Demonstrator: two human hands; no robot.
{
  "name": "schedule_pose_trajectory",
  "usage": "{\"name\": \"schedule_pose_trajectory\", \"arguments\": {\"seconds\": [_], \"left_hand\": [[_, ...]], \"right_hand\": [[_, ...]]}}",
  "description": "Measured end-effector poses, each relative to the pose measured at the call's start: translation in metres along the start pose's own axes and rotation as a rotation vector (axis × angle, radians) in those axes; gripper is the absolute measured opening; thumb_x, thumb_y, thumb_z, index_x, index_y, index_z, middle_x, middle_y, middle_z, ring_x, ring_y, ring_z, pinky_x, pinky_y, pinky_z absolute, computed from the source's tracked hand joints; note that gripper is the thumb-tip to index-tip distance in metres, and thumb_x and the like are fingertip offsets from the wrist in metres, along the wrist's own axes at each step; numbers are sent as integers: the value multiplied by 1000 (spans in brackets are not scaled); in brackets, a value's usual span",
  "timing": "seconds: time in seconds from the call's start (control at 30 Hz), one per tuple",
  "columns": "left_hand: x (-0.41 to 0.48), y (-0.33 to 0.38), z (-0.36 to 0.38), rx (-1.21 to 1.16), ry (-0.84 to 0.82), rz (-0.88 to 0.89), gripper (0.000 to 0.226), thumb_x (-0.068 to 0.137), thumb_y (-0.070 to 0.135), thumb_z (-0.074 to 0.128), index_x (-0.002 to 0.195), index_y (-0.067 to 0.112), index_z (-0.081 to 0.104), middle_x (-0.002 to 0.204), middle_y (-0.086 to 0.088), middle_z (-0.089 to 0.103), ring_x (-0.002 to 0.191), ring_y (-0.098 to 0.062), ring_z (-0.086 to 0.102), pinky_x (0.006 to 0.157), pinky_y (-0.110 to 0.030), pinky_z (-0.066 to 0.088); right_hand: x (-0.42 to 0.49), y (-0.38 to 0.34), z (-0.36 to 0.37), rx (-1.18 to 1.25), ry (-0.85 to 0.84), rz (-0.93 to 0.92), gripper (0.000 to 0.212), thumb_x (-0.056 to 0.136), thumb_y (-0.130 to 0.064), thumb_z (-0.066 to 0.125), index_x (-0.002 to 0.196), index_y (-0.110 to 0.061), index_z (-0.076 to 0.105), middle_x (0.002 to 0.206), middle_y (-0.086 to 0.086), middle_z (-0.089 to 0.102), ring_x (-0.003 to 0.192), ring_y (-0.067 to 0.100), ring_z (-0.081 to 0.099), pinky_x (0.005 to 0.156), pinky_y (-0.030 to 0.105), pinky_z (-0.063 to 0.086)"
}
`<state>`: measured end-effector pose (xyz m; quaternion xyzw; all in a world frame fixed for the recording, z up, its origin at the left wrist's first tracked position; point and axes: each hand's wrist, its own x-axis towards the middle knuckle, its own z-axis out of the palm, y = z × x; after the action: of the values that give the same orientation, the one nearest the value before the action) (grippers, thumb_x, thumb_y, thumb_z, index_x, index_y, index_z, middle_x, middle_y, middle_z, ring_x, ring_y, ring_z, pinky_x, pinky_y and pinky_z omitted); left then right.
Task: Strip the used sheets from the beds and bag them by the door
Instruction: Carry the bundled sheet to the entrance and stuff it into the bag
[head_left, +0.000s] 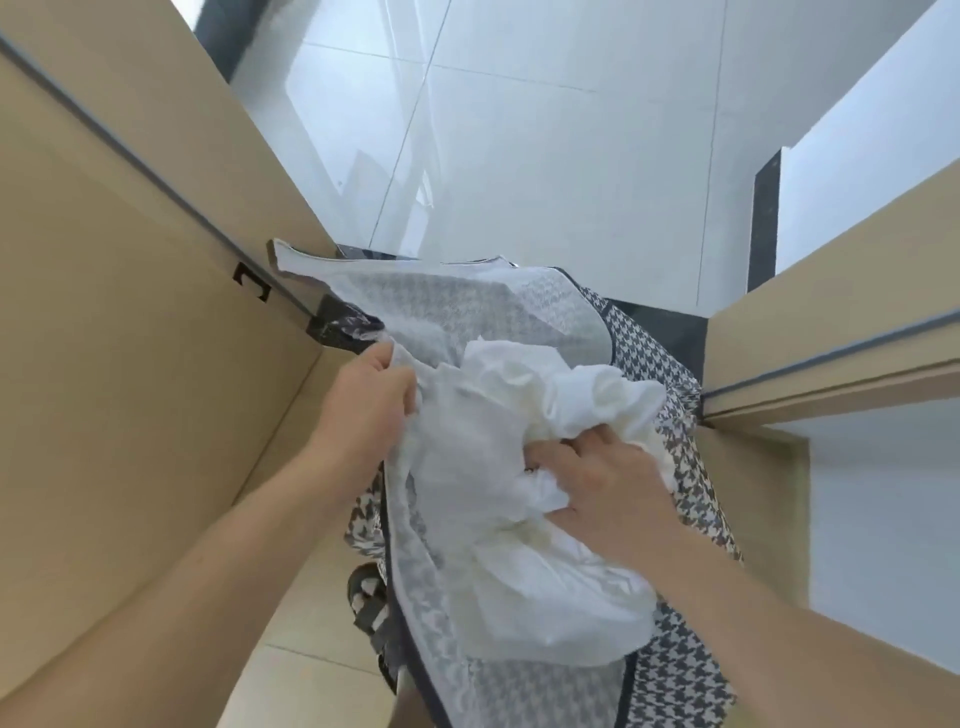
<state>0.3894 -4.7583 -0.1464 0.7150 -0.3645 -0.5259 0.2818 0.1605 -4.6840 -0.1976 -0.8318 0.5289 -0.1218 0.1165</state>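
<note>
In the middle of the frame a large houndstooth laundry bag (670, 395) stands open in a doorway, and its pale inner lining is turned toward the camera. The left hand (363, 400), at the center left, is clenched on the near rim of the bag and holds this edge up, so the mouth stays wide. The right hand (602, 483), a little lower and to the right, presses into the crumpled white sheet (550, 384); its fingers (582, 441) are curled into the cloth and grasp a fold of it. Most of the sheet lies inside the bag, bunched between the two hands, and one part of it reaches down toward the lower center of the frame. A dark strap of the bag (369, 603) hangs below the left forearm. On the left side of the frame is a beige wooden door (130, 312) with a dark latch plate on its edge, and on the right is the matching door frame (831, 332). Beyond the bag, in the upper part of the frame, a glossy white tiled floor (545, 130) reflects the light.
</note>
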Motion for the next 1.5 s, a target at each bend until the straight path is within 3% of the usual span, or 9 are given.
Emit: {"name": "schedule_pose_trajectory", "arguments": {"seconds": [0.1,0.2,0.33,0.47,0.77,0.9,0.97,1.2,1.5], "left_hand": [[-8,-4,-3,-47,-6,-76,16,46,8,41,60,12,35,69,-7,33,61,-23,23,58,-40,18],[8,-17,-31,-66,63,-95,16,55,3,41,70,6,44,69,-8,41,65,-26,28,56,-40,25],[31,-46,-71,179,106,-126,24,61,1,43,81,-2,53,83,-7,51,72,-23,36,59,-37,28],[39,-85,-82,234,157,-203,33,72,-4,42,100,-3,60,84,-12,57,73,-25,47,66,-40,37],[43,-147,-55,526,183,-103,19,92,8,39,76,15,45,71,-3,49,60,-20,40,55,-34,28],[58,-168,-36,557,215,-97,34,88,6,38,115,4,60,107,-19,64,96,-41,58,72,-46,46],[63,-173,-27,548,246,-87,40,87,4,37,122,-6,54,119,-28,59,105,-49,54,80,-57,47],[75,-179,-11,454,262,-30,9,82,0,37,75,3,42,67,-5,42,55,-16,32,51,-31,25],[42,-119,-22,397,197,37,27,92,19,47,69,16,31,65,-1,30,53,-11,24,52,-30,21]], "right_hand": [[6,-30,20,-12,-168,81,46,53,-32,87,96,-32,70,85,0,64,80,30,62,48,37,52],[14,-37,51,68,-482,99,45,87,-33,65,131,-38,56,133,2,57,124,31,49,90,42,48],[4,-30,85,450,-865,161,38,102,-23,43,136,-32,59,147,-8,51,136,12,42,109,24,31],[-26,-23,101,591,-699,404,37,101,-21,44,130,-36,61,133,-22,59,116,-8,49,92,4,31],[-49,33,174,372,-331,855,34,104,-21,39,132,-16,59,129,3,63,114,22,58,92,34,45],[-34,71,209,307,-142,1048,37,102,-11,40,136,-11,52,130,11,59,118,33,54,96,46,47],[-31,90,225,325,-221,1127,44,99,-7,42,142,-12,46,134,14,57,121,37,52,97,47,46],[-39,110,261,151,-720,934,32,93,-14,48,122,-20,60,122,10,64,107,31,59,93,43,50],[-38,76,158,616,107,1326,16,98,-30,49,100,-18,60,85,2,61,79,29,59,63,37,41]]}}
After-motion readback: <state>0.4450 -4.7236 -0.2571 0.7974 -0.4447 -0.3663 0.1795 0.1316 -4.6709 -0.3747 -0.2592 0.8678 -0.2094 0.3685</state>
